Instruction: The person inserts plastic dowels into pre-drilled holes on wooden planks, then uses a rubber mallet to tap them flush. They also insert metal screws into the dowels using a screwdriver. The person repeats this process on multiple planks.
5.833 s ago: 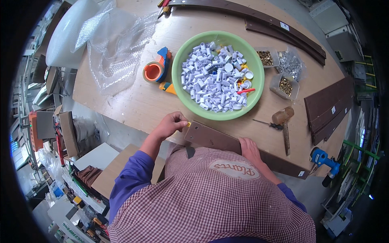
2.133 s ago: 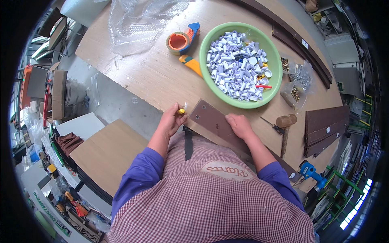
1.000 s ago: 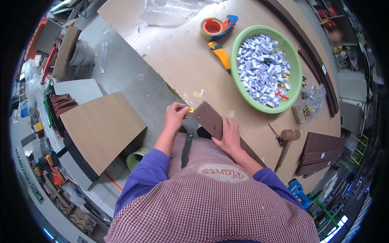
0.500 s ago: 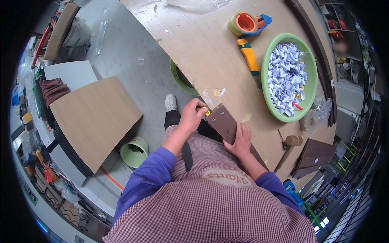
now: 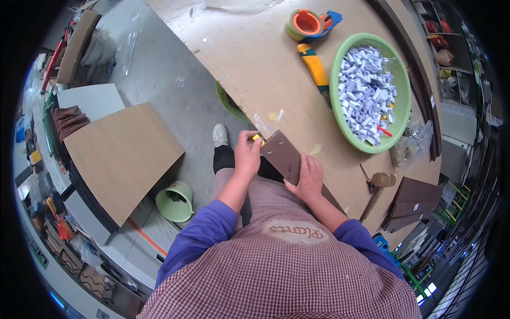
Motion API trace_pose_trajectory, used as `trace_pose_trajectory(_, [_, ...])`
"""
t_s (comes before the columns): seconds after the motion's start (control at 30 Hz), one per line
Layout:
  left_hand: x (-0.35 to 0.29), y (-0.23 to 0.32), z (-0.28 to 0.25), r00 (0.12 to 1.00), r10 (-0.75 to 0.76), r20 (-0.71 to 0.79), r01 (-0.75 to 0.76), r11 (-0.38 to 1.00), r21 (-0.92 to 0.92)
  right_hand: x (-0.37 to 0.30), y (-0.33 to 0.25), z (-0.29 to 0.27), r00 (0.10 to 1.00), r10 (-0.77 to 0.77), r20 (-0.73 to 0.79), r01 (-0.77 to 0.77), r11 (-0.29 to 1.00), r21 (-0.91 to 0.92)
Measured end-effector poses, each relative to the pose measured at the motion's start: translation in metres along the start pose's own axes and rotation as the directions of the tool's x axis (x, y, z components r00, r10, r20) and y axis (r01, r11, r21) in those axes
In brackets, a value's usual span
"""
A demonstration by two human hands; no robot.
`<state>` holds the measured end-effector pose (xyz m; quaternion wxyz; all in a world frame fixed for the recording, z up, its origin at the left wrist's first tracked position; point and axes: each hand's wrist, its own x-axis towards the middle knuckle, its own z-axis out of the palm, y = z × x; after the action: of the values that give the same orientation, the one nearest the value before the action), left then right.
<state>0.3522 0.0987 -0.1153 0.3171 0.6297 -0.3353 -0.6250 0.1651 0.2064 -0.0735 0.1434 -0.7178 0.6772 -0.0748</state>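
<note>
Between the thumb and fingers of my left hand (image 5: 246, 154) is a small yellow plastic piece (image 5: 257, 138), at the far end of a brown board (image 5: 281, 157). Two round metal-looking fittings sit in the board's face near that end. My right hand (image 5: 310, 181) grips the same board by its right side, lower down, with the thumb and fingers against it. The board lies at the near edge of the worktable (image 5: 239, 50), partly over it. How the yellow piece meets the board end is hidden by my fingers.
A green basin (image 5: 336, 101) of small white plastic fittings stands on the table. Around it are a tape dispenser (image 5: 305, 24), a yellow utility knife (image 5: 314, 66), a mallet (image 5: 383, 179) and stacked brown boards (image 5: 411, 199). Green bins (image 5: 175, 208) stand on the floor.
My left hand has turned slightly, its fingers more curled around the yellow piece. My right hand has shifted its hold on the board. The whole view has moved a little.
</note>
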Motion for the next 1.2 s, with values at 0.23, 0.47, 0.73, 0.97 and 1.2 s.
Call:
trace_pose_trajectory(0.23, [-0.025,-0.007,0.034,0.989,-0.054,-0.135,0.028,0.982,-0.186,-0.003,0.005,0.002,1.000,0.001,-0.006,0.000,0.999,0.054])
trace_pose_trajectory(0.47, [-0.032,-0.001,0.033,0.986,0.085,-0.143,-0.067,0.990,0.126,-0.003,0.006,-0.001,0.999,-0.008,-0.034,0.011,0.998,0.068])
trace_pose_trajectory(0.73, [-0.031,-0.006,0.035,0.967,0.168,-0.191,-0.128,0.971,0.202,-0.004,0.007,0.001,0.999,0.004,-0.039,0.001,0.993,0.116])
trace_pose_trajectory(0.97, [-0.028,-0.008,0.032,0.977,0.124,-0.174,-0.097,0.983,0.154,-0.001,0.003,-0.004,1.000,0.013,-0.001,-0.013,0.996,0.087])
trace_pose_trajectory(1.2, [-0.030,-0.003,0.035,0.969,0.138,-0.203,-0.105,0.981,0.163,-0.030,0.034,-0.014,0.986,0.135,0.095,-0.147,0.980,0.137])
